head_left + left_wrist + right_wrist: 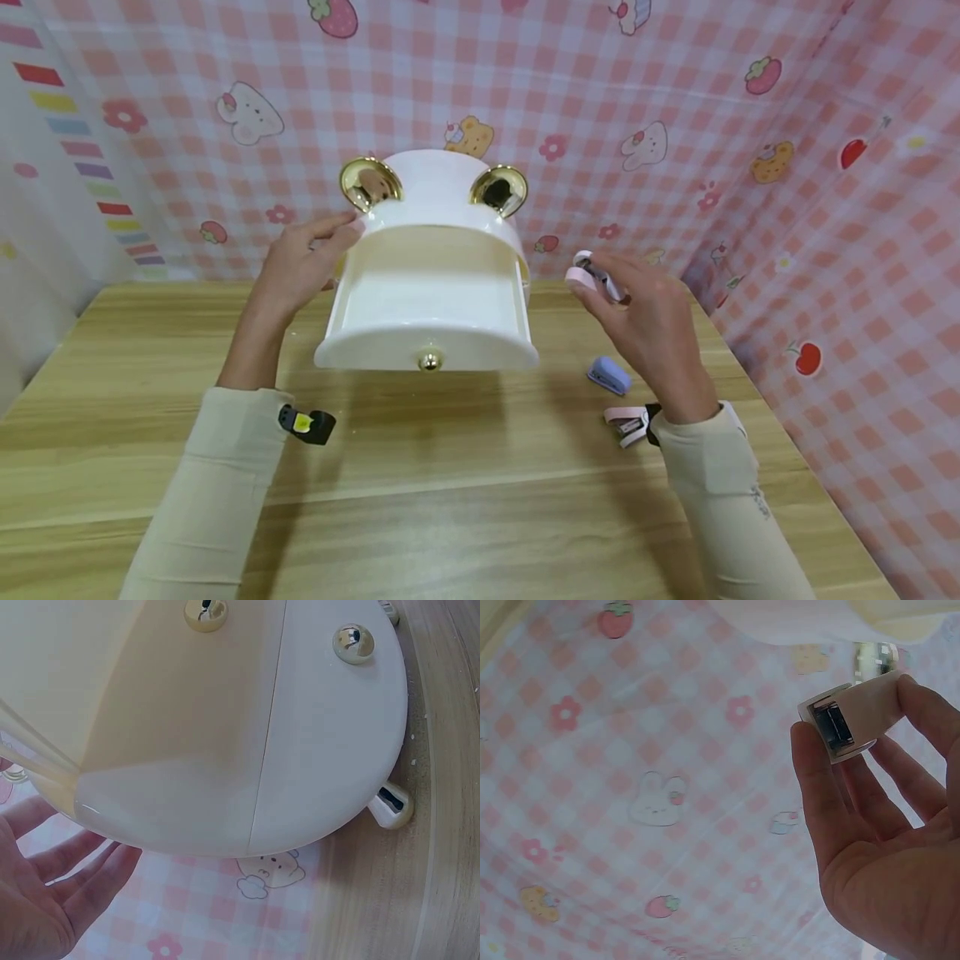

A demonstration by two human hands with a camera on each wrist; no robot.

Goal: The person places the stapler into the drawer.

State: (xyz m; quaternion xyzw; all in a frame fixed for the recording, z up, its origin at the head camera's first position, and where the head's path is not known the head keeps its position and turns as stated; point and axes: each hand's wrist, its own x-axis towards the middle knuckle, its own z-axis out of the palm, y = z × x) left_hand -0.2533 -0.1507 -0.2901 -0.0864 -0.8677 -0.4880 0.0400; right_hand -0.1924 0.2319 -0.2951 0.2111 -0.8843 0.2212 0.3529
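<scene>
A white drawer box (442,179) with two gold ear-like knobs stands at the back of the table. Its upper drawer (427,292) is pulled out, and only its pale bare inside shows. My left hand (303,262) rests its extended fingertips against the box's upper left side; in the left wrist view, those fingers (97,885) lie along the curved edge. To the right of the box, in the air, my right hand (651,308) pinches a small pale pink and white stapler (874,709) between thumb and fingers.
A blue-purple mini stapler (609,376) lies on the wooden table (450,517) below my right hand. Nearer, a pink and white stapler (628,423) is partly hidden by the right wrist. A checked pink cloth (585,108) hangs behind and along the right side.
</scene>
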